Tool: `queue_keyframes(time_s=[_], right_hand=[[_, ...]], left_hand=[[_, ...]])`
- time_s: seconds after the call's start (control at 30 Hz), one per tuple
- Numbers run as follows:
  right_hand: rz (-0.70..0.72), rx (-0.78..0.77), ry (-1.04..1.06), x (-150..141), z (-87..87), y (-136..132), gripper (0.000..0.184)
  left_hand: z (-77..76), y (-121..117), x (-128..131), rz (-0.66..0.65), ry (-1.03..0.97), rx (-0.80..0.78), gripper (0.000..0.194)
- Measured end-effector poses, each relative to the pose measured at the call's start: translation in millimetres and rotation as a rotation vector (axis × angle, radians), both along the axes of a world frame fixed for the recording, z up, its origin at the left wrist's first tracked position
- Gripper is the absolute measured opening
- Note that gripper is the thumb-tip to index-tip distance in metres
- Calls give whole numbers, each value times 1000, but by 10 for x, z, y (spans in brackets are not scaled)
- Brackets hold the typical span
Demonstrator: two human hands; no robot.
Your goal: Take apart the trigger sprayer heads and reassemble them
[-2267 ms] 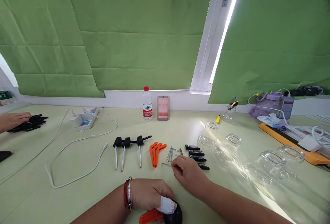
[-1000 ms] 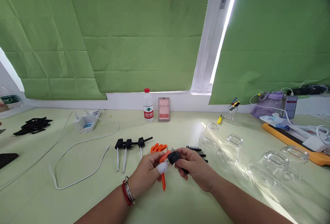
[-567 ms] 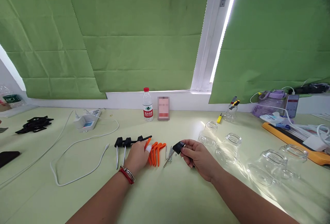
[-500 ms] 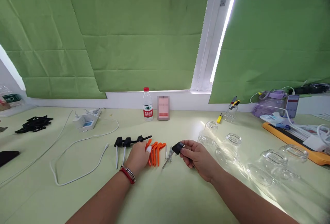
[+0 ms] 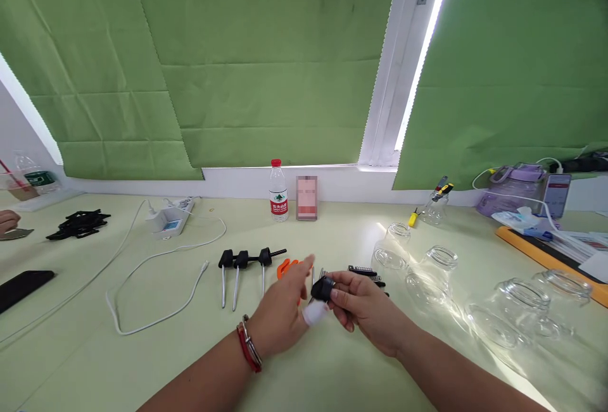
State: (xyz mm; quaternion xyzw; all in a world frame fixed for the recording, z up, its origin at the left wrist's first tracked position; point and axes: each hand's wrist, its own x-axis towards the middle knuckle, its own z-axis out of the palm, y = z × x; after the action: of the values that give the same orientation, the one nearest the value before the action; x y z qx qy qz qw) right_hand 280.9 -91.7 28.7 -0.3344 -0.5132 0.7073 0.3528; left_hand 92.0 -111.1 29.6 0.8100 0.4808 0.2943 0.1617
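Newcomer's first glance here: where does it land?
Likely the green blinds across the upper view. Then, lower centre, the right hand gripping a black piece, the left hand, with its white thumb wrap, close by. At right, clear glass jars on the table.

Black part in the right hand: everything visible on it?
The black part is a small, blocky piece with a slightly glossy surface, probably plastic. The right hand pinches its right end between thumb and fingers, apparently above the pale table. The left hand is close by, its white-wrapped thumb just below the part; contact is unclear. Finer detail is too small to tell.
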Motion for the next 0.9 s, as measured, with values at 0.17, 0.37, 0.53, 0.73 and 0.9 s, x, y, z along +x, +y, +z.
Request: queue_keyframes(time_s=[0.17,0.37,0.53,0.73,0.9], right_hand=[[102,20,38,-132,-4,-180,35],[20,-38,-61,-142,-127,-178,47],[139,-10,-117,-160,-247,-185,31],[184,-15,-182,-168,-301,-201,28],[255,2,-292,-167,-301,-222,25]], left_hand=[[27,-81,35,-287,-45,28,46],[179,245,-500,519,-180,189,36],[137,566,-1302,1138,0,21,46],[-161,737,-1545,1079,118,-185,32],[-204,737,-1487,1022,208,-270,28]])
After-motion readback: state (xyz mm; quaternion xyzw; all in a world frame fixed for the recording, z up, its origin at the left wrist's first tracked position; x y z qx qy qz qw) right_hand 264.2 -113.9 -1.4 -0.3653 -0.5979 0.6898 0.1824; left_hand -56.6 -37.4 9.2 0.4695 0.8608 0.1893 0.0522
